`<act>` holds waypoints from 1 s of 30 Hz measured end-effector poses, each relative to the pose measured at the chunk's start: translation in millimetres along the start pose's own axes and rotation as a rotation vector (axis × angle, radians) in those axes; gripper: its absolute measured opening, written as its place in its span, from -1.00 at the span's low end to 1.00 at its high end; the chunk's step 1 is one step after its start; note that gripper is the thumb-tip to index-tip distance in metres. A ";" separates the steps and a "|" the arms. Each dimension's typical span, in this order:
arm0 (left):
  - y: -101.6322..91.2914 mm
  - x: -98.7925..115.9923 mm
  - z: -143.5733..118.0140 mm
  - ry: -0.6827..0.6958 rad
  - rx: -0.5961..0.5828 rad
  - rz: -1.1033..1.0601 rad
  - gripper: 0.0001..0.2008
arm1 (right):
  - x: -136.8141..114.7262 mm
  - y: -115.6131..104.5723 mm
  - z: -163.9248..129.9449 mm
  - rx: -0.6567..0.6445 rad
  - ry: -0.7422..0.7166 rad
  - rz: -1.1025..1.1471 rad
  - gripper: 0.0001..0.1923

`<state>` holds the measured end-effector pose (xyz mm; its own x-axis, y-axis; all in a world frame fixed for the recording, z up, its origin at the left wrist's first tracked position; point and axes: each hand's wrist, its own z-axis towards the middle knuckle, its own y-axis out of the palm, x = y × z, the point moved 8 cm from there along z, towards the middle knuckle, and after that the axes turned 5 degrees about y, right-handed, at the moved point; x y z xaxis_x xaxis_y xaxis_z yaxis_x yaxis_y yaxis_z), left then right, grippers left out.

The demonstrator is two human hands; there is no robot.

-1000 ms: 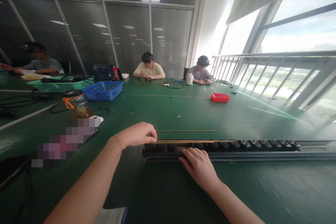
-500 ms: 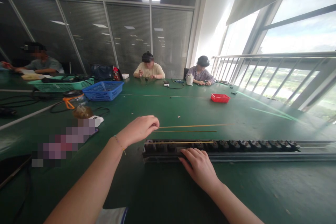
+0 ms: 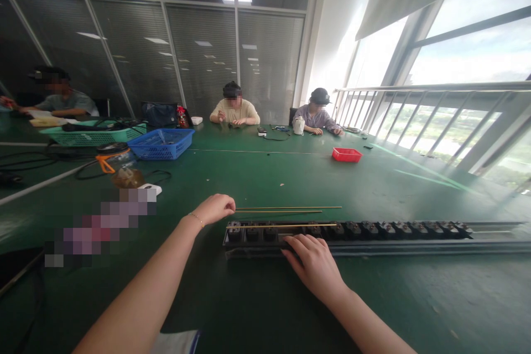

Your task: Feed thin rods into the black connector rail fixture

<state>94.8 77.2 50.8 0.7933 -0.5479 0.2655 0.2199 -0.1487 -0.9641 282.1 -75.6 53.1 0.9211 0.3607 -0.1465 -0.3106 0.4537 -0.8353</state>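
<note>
Left hand [image 3: 215, 208] low on the green tabletop [image 3: 265, 177], fingers curled loosely, fingertips pinched at the left end of a thin brass rod [image 3: 279, 212]; rod flat on the cloth, running rightward, parallel to the near edge. Second brass rod [image 3: 298, 208] just beyond it, also flat, reaching a little farther right. Third rod [image 3: 282, 226] laid along the top of a long black rail of sockets [image 3: 373, 230], covering its left stretch only.

Right hand [image 3: 312, 261] palm down, fingers spread slightly and pressed flat on the near side of the rail close to its left end; nothing gripped, only resting on it. Rail stretched across the tabletop toward the right edge, nearer to the near edge than the loose rods.

Farther toward the far edge: small red tray [image 3: 347, 155] right of centre, blue basket [image 3: 161, 144] and green basket [image 3: 93, 134] toward the left edge, a jar with an orange handle [image 3: 113, 159] before them. Two people seated at the far edge, another at the far left corner, each with hands on the tabletop, well apart from these hands.
</note>
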 end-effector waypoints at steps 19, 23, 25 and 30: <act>-62.3 84.3 -39.1 0.179 -0.020 -0.061 -0.77 | -0.6 -1.3 0.5 -0.011 0.002 0.001 -0.77; -36.7 88.4 -39.2 0.179 -0.177 -0.049 -0.84 | 0.4 -0.1 0.6 -0.020 0.012 0.003 -0.77; -33.7 88.3 -36.6 0.182 -0.164 -0.040 -0.87 | 0.3 0.0 1.0 -0.020 0.010 0.003 -0.77; -48.6 88.1 -31.9 0.194 -0.025 0.001 -0.85 | 1.3 0.9 1.5 -0.042 0.014 0.013 -0.78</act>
<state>135.9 9.9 121.0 0.6685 -0.6963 0.2614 0.2028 -0.1675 -0.9648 282.7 -73.4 52.9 0.9202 0.3549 -0.1651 -0.3131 0.4145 -0.8545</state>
